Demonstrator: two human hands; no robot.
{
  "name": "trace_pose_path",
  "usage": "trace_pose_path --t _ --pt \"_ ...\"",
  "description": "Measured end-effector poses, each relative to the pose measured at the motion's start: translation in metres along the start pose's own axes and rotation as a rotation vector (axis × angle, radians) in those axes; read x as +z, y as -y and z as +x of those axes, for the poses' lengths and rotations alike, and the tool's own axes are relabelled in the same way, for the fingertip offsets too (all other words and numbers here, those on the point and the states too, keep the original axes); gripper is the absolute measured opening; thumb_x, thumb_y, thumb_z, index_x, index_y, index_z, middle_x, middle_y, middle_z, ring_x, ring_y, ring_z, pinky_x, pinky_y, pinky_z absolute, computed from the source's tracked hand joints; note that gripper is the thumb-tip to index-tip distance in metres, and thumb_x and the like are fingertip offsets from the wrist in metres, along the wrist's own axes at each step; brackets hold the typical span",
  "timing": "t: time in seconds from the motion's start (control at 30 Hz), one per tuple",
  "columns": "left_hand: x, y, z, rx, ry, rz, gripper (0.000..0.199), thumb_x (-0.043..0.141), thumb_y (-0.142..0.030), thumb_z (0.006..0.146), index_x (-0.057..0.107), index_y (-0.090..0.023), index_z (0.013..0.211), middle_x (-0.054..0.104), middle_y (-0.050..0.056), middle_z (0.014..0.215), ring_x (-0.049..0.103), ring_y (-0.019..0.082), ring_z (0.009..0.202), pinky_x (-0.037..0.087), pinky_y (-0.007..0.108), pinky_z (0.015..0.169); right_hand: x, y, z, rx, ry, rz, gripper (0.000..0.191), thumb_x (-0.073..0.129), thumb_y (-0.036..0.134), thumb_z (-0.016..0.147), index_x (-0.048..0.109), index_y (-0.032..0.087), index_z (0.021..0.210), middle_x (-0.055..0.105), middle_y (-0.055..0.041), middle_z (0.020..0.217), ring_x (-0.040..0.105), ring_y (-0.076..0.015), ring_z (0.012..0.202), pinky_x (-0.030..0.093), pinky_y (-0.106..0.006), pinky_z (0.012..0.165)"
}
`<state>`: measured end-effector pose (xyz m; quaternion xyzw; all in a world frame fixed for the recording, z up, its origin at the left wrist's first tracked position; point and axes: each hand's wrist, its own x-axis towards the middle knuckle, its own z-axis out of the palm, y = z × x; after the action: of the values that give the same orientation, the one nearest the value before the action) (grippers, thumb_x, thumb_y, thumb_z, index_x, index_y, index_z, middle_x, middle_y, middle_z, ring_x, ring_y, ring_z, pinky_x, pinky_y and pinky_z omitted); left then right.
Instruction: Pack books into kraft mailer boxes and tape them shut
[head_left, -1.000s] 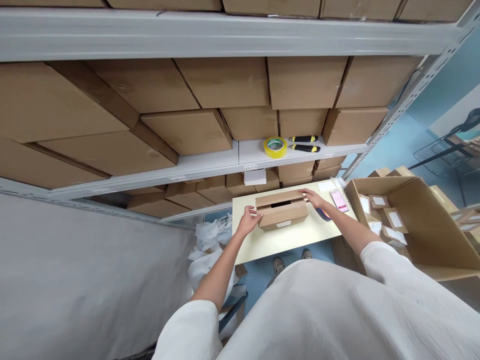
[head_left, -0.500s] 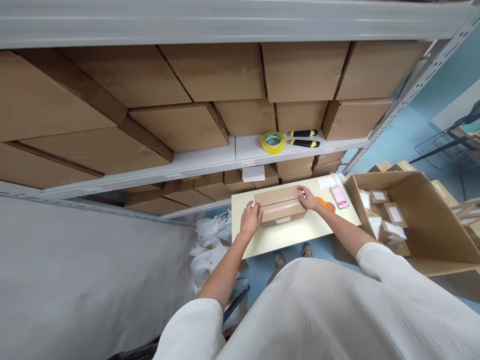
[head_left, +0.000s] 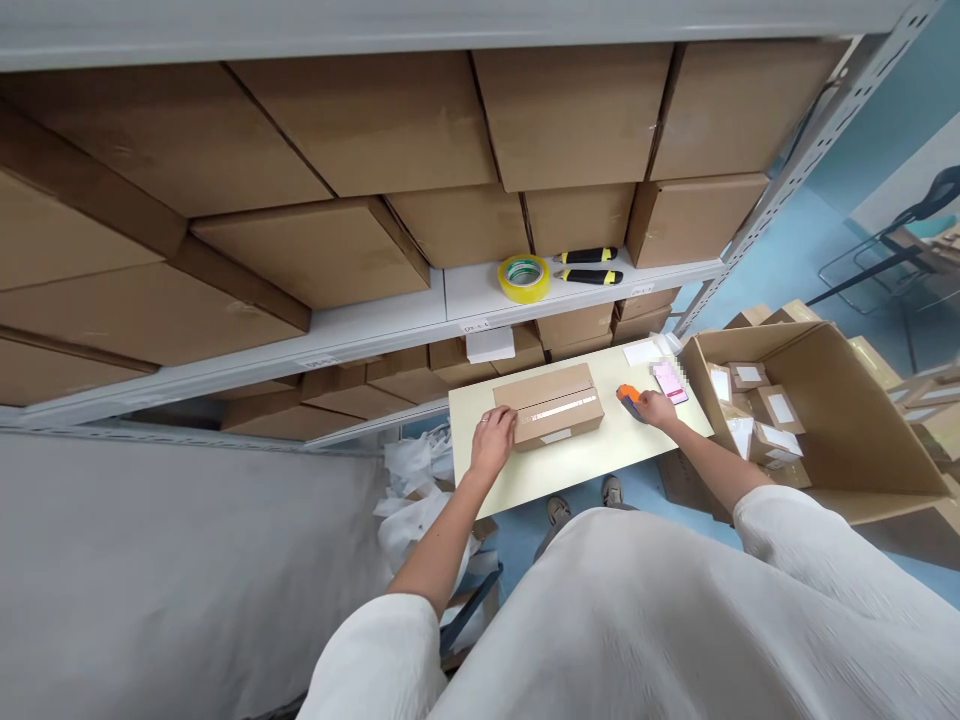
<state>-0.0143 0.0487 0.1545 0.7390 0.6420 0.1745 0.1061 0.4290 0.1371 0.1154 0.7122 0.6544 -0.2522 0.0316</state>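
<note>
So the right hand [head_left: 657,410] has come off the box and is now wrapped around the back end of an orange-and-dark tool [head_left: 628,393], which looks like a tape dispenser to me, though it's pretty small on my feed. The left hand [head_left: 493,440] stayed put, fingers over the left end of the cardboard box [head_left: 553,408]; can't tell from here if it's pinching or just resting. The box itself sits in the middle of the pale table [head_left: 540,472], and a second ago I could see a dark gap in its top, but now the flaps lie flat, with a shiny strip [head_left: 559,406] near the seam. I'd call the folding part done, with one hand enough to steady it. Further out I've got a phone [head_left: 670,382] by the right hand, a big open carton [head_left: 874,420] of small boxes on the right, and yellow tape [head_left: 525,293] up on the shelf [head_left: 472,295]
</note>
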Motion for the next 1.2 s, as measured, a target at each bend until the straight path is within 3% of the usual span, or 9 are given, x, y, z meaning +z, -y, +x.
trace_pose_path --t 0.07,0.23,0.33,0.47,0.67,0.8,0.9,1.03,1.2 --pt "0.001 0.000 0.001 -0.007 -0.007 -0.014 0.036 0.044 -0.029 0.110 0.076 -0.023 0.126 0.072 0.015 0.134 0.062 0.034 0.125 0.052 0.047 0.107 0.007 -0.011 -0.004 0.013 0.021 -0.074 0.033 0.063 0.047 0.101 0.077 0.019 0.111 0.080 -0.0159 0.115 0.074 -0.0305 0.104 0.051 -0.032 0.082" --pt "-0.001 -0.002 0.003 -0.052 0.014 -0.062 0.039 0.040 -0.030 0.110 0.075 -0.023 0.127 0.071 0.015 0.134 0.061 0.034 0.128 0.050 0.051 0.112 0.032 -0.027 -0.003 -0.116 -0.054 -0.063 0.029 0.067 0.043 0.096 0.078 0.022 0.111 0.068 -0.0149 0.147 0.069 -0.0291 0.115 0.053 -0.036 0.093" --pt "-0.004 -0.006 0.003 -0.087 0.037 -0.081 0.039 0.041 -0.028 0.108 0.074 -0.025 0.128 0.070 0.015 0.135 0.060 0.034 0.131 0.049 0.053 0.116 0.043 -0.032 -0.002 -0.197 -0.134 0.053 0.025 0.069 0.043 0.092 0.079 0.026 0.108 0.071 -0.0142 0.137 0.066 -0.0315 0.120 0.054 -0.042 0.098" --pt "-0.007 -0.009 0.004 -0.112 0.062 -0.087 0.039 0.042 -0.027 0.106 0.073 -0.026 0.129 0.070 0.015 0.135 0.059 0.034 0.133 0.048 0.055 0.118 0.041 -0.031 -0.002 -0.141 -0.140 0.170 0.022 0.069 0.038 0.091 0.080 0.024 0.104 0.074 -0.0165 0.126 0.063 -0.0388 0.123 0.047 -0.055 0.108" --pt "-0.005 -0.007 0.005 -0.112 0.033 -0.098 0.037 0.042 -0.026 0.105 0.073 -0.025 0.124 0.069 0.015 0.135 0.059 0.034 0.130 0.048 0.054 0.117 -0.013 -0.007 0.004 -0.148 -0.224 0.292 0.036 0.066 0.040 0.095 0.079 0.024 0.124 0.078 -0.0170 0.105 0.058 -0.0455 0.123 0.043 -0.064 0.108" --pt "-0.002 -0.006 0.007 -0.103 0.020 -0.114 0.036 0.042 -0.027 0.105 0.073 -0.026 0.123 0.070 0.014 0.135 0.059 0.035 0.129 0.048 0.054 0.116 -0.071 0.022 0.014 -0.304 -0.154 0.515 0.038 0.056 0.042 0.097 0.074 0.020 0.123 0.076 -0.0136 0.116 0.065 -0.0339 0.111 0.052 -0.051 0.104" --pt "-0.001 -0.008 0.007 -0.092 0.010 -0.126 0.037 0.041 -0.027 0.106 0.073 -0.025 0.122 0.070 0.014 0.134 0.059 0.034 0.130 0.047 0.053 0.117 -0.104 0.052 0.021 -0.408 0.020 0.678 0.032 0.055 0.044 0.097 0.069 0.021 0.114 0.074 -0.0081 0.107 0.067 -0.0268 0.101 0.057 -0.041 0.094" --pt "-0.001 -0.011 0.007 -0.095 -0.005 -0.145 0.036 0.041 -0.026 0.106 0.074 -0.026 0.122 0.070 0.014 0.133 0.059 0.034 0.129 0.048 0.052 0.116 -0.119 0.097 0.022 -0.450 0.193 0.697 0.026 0.055 0.045 0.095 0.063 0.022 0.105 0.070 -0.0041 0.096 0.065 -0.0233 0.092 0.058 -0.034 0.081" --pt "-0.003 -0.014 0.006 -0.106 -0.010 -0.167 0.037 0.042 -0.028 0.106 0.075 -0.026 0.123 0.070 0.014 0.133 0.059 0.035 0.127 0.050 0.052 0.113 -0.111 0.146 0.010 -0.580 0.377 0.495 0.035 0.076 0.048 0.084 0.064 0.022 0.106 0.071 -0.0036 0.095 0.066 -0.0233 0.086 0.056 -0.032 0.073"
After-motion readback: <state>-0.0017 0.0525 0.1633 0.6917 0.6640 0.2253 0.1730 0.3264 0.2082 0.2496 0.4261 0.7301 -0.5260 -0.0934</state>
